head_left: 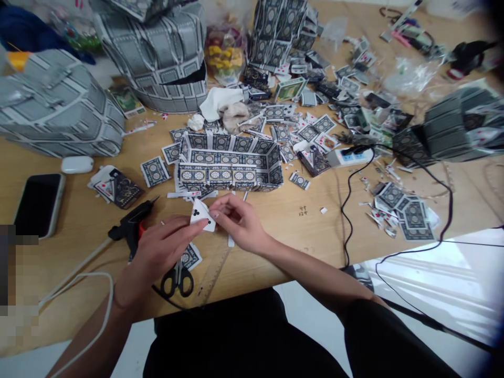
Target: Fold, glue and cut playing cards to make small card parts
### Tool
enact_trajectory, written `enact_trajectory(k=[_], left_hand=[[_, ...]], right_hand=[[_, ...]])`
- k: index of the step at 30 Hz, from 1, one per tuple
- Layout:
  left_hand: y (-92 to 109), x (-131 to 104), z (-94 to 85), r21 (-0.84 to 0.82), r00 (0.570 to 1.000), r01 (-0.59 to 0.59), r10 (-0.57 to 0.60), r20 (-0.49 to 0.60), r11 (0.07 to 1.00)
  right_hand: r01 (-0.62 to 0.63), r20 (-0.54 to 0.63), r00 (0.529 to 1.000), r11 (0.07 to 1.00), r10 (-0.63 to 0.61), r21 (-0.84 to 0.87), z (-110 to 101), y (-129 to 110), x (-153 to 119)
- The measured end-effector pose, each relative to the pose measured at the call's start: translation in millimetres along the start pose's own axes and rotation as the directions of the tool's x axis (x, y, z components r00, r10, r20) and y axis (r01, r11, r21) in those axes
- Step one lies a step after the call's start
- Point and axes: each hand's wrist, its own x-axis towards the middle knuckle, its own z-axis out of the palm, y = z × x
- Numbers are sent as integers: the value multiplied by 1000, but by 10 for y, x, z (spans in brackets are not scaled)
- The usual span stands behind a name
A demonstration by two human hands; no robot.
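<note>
Both my hands hold one playing card [199, 212], white with black clubs showing, above the front of the table. My left hand [167, 242] pinches its lower left side, and my right hand [241, 223] pinches its right edge. The card looks bent or folded. Just beyond lies an open rectangular box [232, 177] made of patterned playing cards. Below my left hand are black-handled scissors [178, 281], partly over a card. A clear ruler [214, 273] lies beside them. A black glue gun [132, 223] rests left of my left hand.
A phone [40, 205] and white earbud case [77, 164] lie at the left. Large card-built containers [157, 47] stand behind. Loose cards and scraps [315, 126] cover the back. A power strip [350, 156] with a black cable [449, 210] sits at the right.
</note>
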Motion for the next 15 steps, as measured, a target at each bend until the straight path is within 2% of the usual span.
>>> enact_trajectory(k=[3,7,12,15], left_hand=[[-2,4,4,2,997,18,-18,-75,1000],[32,5,28,4,977,66,-64,-205,998],[92,-39,77,-26,960,101,-104,-258,995],[110,-54,103,-38,961,107,-113,-252,994]], right_hand=[[-11,51,999,1000,10,21,-17,-36,-27],[38,130,990,995,-49,88,-26,-75,-55],[67,123,989,993,-79,99,-1,-63,-42],[98,98,989,989,-109,107,5,-43,-35]])
